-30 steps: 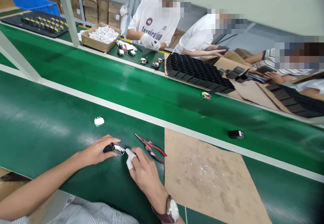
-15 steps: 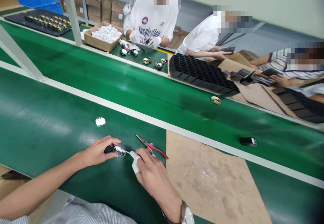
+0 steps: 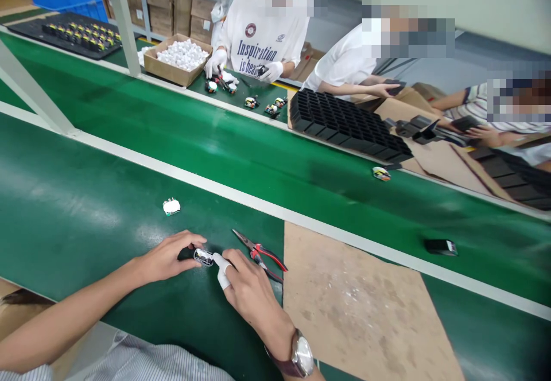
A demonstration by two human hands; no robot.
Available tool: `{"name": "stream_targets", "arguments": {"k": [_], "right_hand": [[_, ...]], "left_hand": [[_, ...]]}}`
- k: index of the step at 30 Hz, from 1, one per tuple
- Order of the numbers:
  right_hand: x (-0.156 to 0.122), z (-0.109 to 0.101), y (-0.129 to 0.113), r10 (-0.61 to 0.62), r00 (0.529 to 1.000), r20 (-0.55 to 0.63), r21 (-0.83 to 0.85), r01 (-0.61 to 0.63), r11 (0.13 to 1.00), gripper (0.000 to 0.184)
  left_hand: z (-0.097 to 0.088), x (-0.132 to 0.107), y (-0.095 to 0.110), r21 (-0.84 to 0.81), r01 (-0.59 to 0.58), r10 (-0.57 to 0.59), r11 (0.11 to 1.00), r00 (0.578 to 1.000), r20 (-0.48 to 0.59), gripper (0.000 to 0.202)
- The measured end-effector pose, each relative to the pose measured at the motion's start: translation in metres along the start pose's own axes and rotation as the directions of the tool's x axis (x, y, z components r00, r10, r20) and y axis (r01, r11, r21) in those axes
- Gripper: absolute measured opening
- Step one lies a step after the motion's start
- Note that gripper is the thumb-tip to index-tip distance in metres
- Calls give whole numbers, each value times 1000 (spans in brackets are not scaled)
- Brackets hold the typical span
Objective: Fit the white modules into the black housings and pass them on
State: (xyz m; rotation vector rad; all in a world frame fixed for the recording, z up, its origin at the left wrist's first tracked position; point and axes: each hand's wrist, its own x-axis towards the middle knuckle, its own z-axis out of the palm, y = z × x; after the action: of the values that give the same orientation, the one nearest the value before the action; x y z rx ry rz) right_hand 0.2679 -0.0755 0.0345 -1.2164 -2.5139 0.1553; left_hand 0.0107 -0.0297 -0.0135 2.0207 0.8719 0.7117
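My left hand (image 3: 174, 257) is closed around a small black plastic housing (image 3: 188, 253), its open end turned to the right. Inside that end shows a circuit board (image 3: 204, 257) with white and yellow parts. Against the rim, my right hand (image 3: 243, 280) has its fingers pinched, white covers on the fingertips; what they hold, if anything, is hidden. Long-nose pliers (image 3: 258, 250) with red and black handles lie just beyond my right hand. Another circuit board (image 3: 171, 206) with a white top rests on the green bench further up.
A brown board (image 3: 357, 306) lies to the right. Beyond a white rail (image 3: 215, 187), the green conveyor (image 3: 241, 157) carries a black housing (image 3: 441, 247) and a circuit board (image 3: 381, 174). Across it, co-workers handle parts near a black tray block (image 3: 344, 125) and a carton (image 3: 172, 77) of white pieces.
My right fingers have moved left, up to the housing's rim; the thin white strand seen between them before is now hidden. Items on the conveyor have shifted right. A co-worker's gloved hand has reached the boards.
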Motion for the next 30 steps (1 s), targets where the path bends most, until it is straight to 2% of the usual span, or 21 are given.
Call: {"name": "stream_targets", "arguments": {"k": [4, 8, 13, 18, 30], "right_hand": [[-3, -7, -2, 23, 999, -36, -24, -24, 999, 26], [-1, -6, -6, 3, 998, -62, -6, -4, 1000, 25], [8, -1, -9, -14, 1000, -24, -32, 13, 999, 23], [10, -7, -10, -15, 999, 31, -90, 17, 996, 22], [10, -5, -13, -24, 1000, -1, -108, 24, 994, 22]], "left_hand": [[0, 0, 0, 5, 9, -9, 1000, 1000, 8, 45], [0, 0, 0, 1, 9, -9, 1000, 1000, 10, 46], [0, 0, -1, -6, -5, 5, 1000, 1000, 12, 47], [-1, 0, 0, -7, 4, -4, 1000, 1000, 11, 47], [-1, 1, 1, -4, -6, 6, 1000, 1000, 6, 49]]}}
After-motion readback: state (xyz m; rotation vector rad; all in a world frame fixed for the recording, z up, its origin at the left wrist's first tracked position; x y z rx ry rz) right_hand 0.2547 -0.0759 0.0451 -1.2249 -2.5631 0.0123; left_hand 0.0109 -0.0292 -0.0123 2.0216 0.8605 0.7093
